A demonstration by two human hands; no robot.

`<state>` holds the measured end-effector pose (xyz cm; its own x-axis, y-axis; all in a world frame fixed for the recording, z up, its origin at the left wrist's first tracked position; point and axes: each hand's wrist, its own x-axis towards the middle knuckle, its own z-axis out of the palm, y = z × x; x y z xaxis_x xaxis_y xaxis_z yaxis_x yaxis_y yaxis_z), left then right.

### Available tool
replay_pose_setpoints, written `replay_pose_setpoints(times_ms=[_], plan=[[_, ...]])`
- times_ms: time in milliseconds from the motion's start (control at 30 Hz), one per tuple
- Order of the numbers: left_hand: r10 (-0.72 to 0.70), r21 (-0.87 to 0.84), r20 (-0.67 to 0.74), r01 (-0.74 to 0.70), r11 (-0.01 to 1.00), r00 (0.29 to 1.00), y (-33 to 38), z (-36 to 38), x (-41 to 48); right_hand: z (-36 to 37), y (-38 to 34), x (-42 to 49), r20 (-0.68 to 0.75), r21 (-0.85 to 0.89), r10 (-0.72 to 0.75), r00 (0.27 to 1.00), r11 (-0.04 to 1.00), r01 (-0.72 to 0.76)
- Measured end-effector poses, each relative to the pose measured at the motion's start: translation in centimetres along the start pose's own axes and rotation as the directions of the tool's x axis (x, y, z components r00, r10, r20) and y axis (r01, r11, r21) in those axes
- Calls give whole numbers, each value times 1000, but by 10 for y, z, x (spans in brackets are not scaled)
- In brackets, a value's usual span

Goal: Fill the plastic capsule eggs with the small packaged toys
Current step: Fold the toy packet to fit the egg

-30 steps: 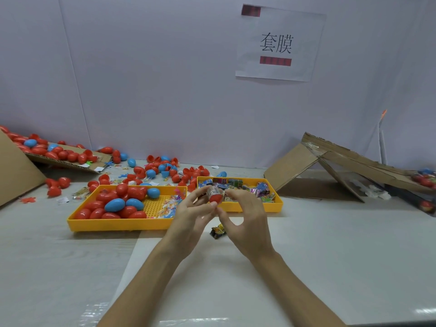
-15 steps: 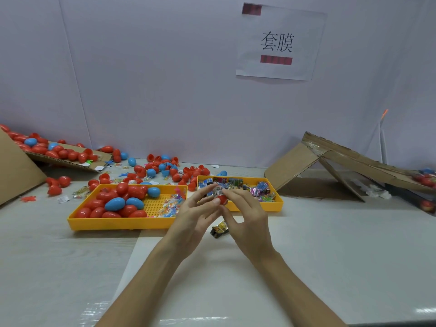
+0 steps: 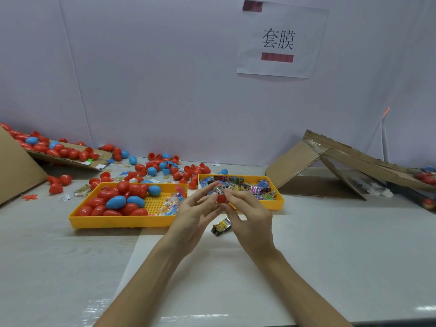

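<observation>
Holding a red plastic capsule egg half (image 3: 221, 198) between us, we have both hands raised just in front of the two trays. Our left hand (image 3: 197, 214) cups it from the left and below, fingers curled round the shell; our right hand (image 3: 247, 214) pinches a small silver-wrapped packaged toy (image 3: 219, 189) from above and the right, thumb and forefinger closed on the wrapper. So each grip is closed on its own piece, and the two pieces touch.

The relation that matters: the packet sits directly on top of the red half, and that half appears to open upward, its long axis near vertical. We judge the packet is only partly seated, since most of it stands above the rim; whether its long side lines up with the egg's axis we cannot tell.

Another small yellow-and-black packaged toy (image 3: 221, 226) lies on the pale desk (image 3: 330, 256) beneath our hands. More packets fill the right yellow plastic tray (image 3: 279, 205); closed red and blue eggs (image 3: 118, 201) lie in the left yellow plastic tray (image 3: 118, 221), nearer our left hand.
</observation>
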<state>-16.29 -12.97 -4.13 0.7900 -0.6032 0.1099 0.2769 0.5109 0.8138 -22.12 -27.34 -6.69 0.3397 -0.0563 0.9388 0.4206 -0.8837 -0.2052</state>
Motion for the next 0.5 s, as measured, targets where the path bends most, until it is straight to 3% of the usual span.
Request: replay_pose_setpoints(times_ms=[500], plan=[[3, 14, -3, -3, 1000, 1000, 0, -3, 1, -1, 0, -1, -22, 66, 33, 999, 997, -31]])
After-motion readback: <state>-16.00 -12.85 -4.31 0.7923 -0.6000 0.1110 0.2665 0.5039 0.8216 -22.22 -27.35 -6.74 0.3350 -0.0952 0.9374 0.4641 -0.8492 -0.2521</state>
